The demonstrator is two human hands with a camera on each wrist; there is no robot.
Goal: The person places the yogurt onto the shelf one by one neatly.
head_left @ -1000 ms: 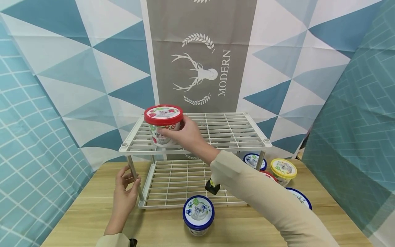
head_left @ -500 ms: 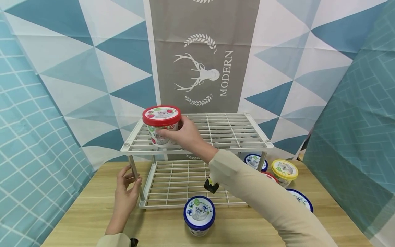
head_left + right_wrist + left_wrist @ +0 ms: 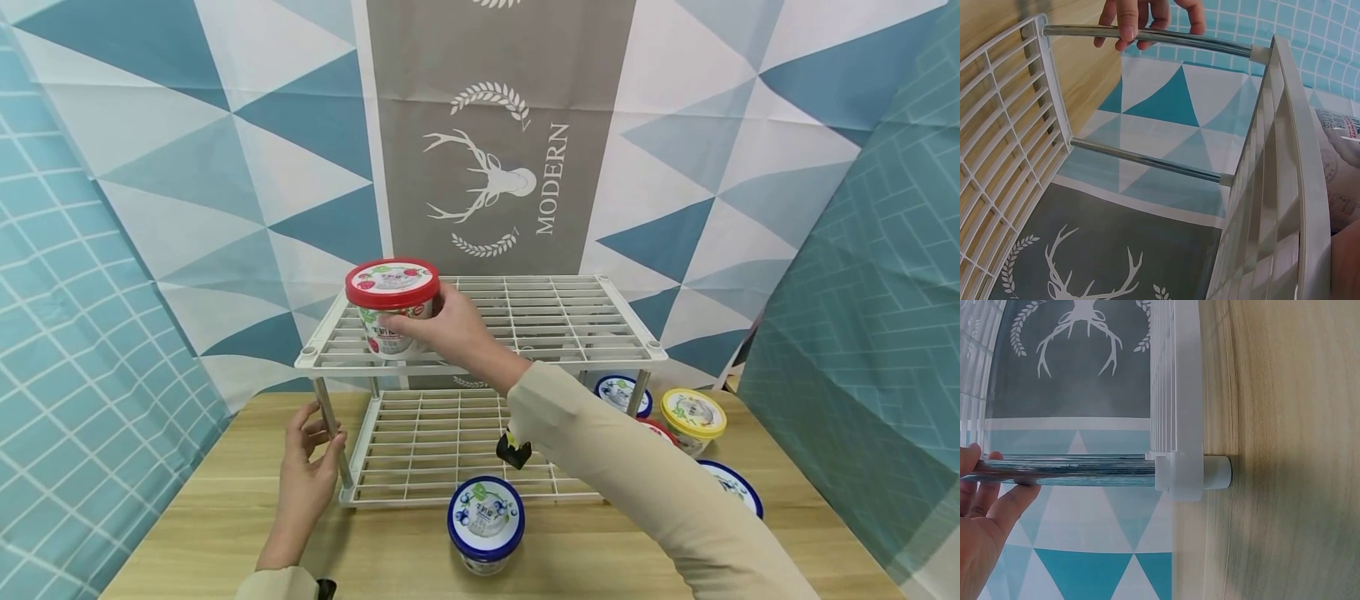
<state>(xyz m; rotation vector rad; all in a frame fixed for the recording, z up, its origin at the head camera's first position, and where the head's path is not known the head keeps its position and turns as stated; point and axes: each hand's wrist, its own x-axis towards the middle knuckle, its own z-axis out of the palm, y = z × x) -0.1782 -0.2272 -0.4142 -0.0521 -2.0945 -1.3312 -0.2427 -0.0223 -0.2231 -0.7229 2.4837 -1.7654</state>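
Observation:
On the left end of the upper tier of a white two-tier wire rack (image 3: 600,365), my right hand (image 3: 468,337) grips a white tub with a red lid (image 3: 393,282), thumb across its front. Raspberry-like fruit is printed on the lid. In the right wrist view, part of the tub (image 3: 1347,181) shows past the rack's edge. My left hand (image 3: 306,475) holds the rack's front left metal post (image 3: 330,417), thumb on one side and fingers on the other. The left wrist view shows the post (image 3: 1097,470) between thumb and fingers.
A blue-lidded tub (image 3: 486,518) stands on the wooden table (image 3: 217,500) before the rack. At the right are a yellow-lidded tub (image 3: 693,414), another blue-lidded tub (image 3: 727,487) partly behind my sleeve, and further tubs behind the rack's right post. Patterned cloth hangs behind.
The red-lidded tub in my right hand has shifted slightly left along the upper tier. My left hand stays on the post. The head view has drifted a little.

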